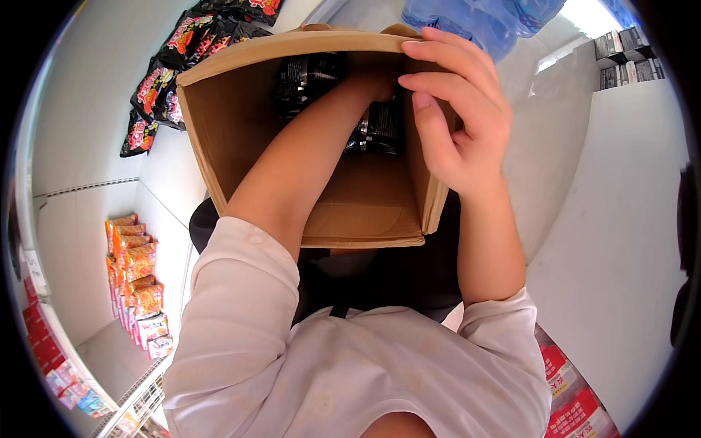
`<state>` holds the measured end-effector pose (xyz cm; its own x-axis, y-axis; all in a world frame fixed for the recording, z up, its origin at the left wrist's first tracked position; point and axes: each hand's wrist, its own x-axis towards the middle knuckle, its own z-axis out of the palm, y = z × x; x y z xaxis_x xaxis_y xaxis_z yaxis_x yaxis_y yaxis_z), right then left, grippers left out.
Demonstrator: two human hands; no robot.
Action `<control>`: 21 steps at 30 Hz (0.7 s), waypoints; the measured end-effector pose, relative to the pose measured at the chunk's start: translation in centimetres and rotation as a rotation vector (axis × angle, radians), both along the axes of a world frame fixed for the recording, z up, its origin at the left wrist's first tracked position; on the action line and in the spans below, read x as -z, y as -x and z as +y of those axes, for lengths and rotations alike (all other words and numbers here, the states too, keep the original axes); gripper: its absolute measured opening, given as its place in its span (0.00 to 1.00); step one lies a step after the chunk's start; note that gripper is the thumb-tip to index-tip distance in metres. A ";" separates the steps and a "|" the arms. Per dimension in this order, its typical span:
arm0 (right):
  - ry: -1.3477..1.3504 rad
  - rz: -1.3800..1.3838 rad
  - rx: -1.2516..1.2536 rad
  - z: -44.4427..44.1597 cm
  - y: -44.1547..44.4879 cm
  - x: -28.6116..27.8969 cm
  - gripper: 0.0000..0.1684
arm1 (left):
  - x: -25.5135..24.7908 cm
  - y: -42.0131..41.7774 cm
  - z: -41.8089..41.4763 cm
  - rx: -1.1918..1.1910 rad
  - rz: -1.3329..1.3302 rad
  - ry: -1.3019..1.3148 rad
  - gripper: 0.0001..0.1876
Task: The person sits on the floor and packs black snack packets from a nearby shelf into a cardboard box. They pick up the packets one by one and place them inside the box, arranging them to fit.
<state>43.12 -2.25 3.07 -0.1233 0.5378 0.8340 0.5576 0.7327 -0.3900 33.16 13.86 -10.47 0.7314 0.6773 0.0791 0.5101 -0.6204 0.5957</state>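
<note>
An open cardboard box (pixel 367 219) is tilted in front of me, its mouth facing my body. My left arm reaches deep into it. My left hand (pixel 384 85) is in shadow at the far right inside, mostly hidden, beside black glossy packets (pixel 381 128). Whether its fingers hold one is not visible. Another black packet (pixel 309 74) lies farther left within the box, partly covered by my forearm. At the box's upper right corner, my right hand (pixel 465 109) grips the rim and side wall with bent fingers.
Black noodle packets (pixel 148 93) sit on the white shelf at upper left. Orange packets (pixel 142 263) stand in rows on a lower shelf. Blue-wrapped water bottles (pixel 482 22) are beyond the box. A white surface (pixel 608 219) at right bears small dark boxes (pixel 630 57). Red packages (pixel 575 410) are at lower right.
</note>
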 end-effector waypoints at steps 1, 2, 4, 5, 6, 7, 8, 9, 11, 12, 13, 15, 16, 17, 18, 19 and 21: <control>0.003 -0.004 0.001 0.0 0.0 -0.1 0.11 | 0.5 0.0 0.1 -0.003 0.004 -0.014 0.32; 0.007 -0.001 -0.004 0.0 0.0 -0.2 0.11 | 1.0 0.0 0.3 -0.006 0.015 -0.019 0.32; 0.019 0.005 -0.014 0.1 -0.1 -0.1 0.10 | 2.0 0.4 0.6 -0.013 0.064 -0.028 0.32; 0.025 0.001 -0.019 0.2 -0.2 -0.2 0.10 | 2.4 0.5 0.8 -0.018 0.093 -0.032 0.31; 0.033 -0.001 -0.022 0.2 -0.2 -0.2 0.10 | 2.8 0.8 0.7 -0.024 0.121 -0.032 0.31; 0.042 -0.002 -0.025 0.2 -0.1 -0.2 0.10 | 3.0 0.8 0.8 -0.027 0.152 -0.039 0.31; 0.040 -0.011 -0.027 0.2 -0.2 -0.2 0.09 | 3.3 0.7 0.8 -0.031 0.182 -0.044 0.31; 0.038 -0.019 -0.030 0.2 -0.2 -0.2 0.09 | 3.5 0.7 0.7 -0.038 0.208 -0.047 0.31; 0.040 -0.031 -0.032 0.3 -0.3 -0.3 0.08 | 4.1 0.6 0.4 -0.049 0.264 -0.051 0.31; 0.043 -0.036 -0.029 0.4 -0.4 -0.3 0.08 | 4.2 0.6 0.2 -0.052 0.287 -0.053 0.31; 0.046 -0.042 -0.027 0.4 -0.4 -0.3 0.07 | 4.5 0.6 -0.2 -0.056 0.309 -0.055 0.31; 0.060 -0.027 -0.025 0.1 -0.3 -0.3 0.07 | 4.9 0.6 -1.1 -0.061 0.346 -0.050 0.31; 0.066 -0.021 -0.023 0.2 -0.3 -0.2 0.07 | 5.0 0.6 -1.4 -0.061 0.362 -0.050 0.31; 0.039 -0.014 -0.008 0.4 -0.3 -0.2 0.09 | 5.0 0.6 -1.6 -0.062 0.373 -0.048 0.31; 0.012 -0.008 0.004 0.6 -0.3 -0.1 0.11 | 5.1 0.7 -1.7 -0.063 0.381 -0.045 0.31; -0.004 -0.005 0.010 0.7 -0.2 0.0 0.12 | 5.2 0.8 -1.9 -0.071 0.386 -0.040 0.31; -0.025 -0.006 0.020 0.8 -0.2 0.2 0.14 | 5.1 0.9 -2.0 -0.070 0.400 -0.034 0.31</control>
